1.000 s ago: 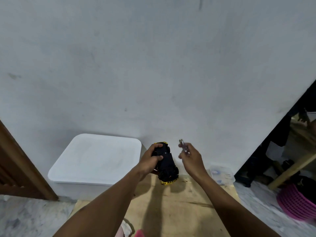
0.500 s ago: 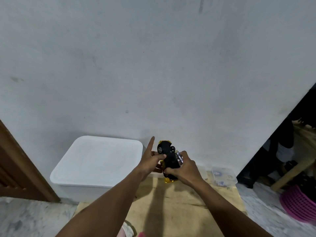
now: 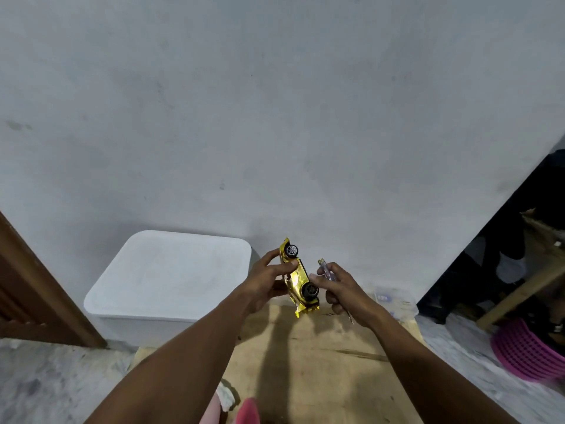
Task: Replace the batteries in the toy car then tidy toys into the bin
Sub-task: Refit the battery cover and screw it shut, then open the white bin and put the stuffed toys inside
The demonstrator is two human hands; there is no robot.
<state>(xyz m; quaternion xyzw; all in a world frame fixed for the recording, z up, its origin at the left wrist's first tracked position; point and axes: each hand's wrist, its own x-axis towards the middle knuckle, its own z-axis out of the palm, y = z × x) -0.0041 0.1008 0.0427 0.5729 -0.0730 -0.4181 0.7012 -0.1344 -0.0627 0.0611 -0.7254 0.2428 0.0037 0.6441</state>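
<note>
The left hand [image 3: 269, 280] grasps a shiny gold-coloured toy car [image 3: 298, 278] in the air, turned on its side so that 2 black wheels with silver hubs face the camera. The thumb presses across the car's side between the wheels and the other fingers wrap behind the body. The car is tilted, 1 end high toward the pale grey wall [image 3: 275, 117] and the winged end low, above the far edge of a light plywood surface [image 3: 321, 362].

The right hand [image 3: 342, 293] is clenched around a slim screwdriver with a clear plastic handle [image 3: 324, 269]; the handle sticks up above the fingers and a thin metal tip shows below the palm. 1 fingertip of this hand touches the car beside the lower wheel.

Left of the hands, against the wall, stands a large white plastic bin with a closed, rounded lid [image 3: 171, 276]. Right of the hands, a small clear plastic box [image 3: 394, 301] sits at the surface's far corner. A pink ribbed plastic basket [image 3: 526, 353] lies on the marbled floor at the right edge.
</note>
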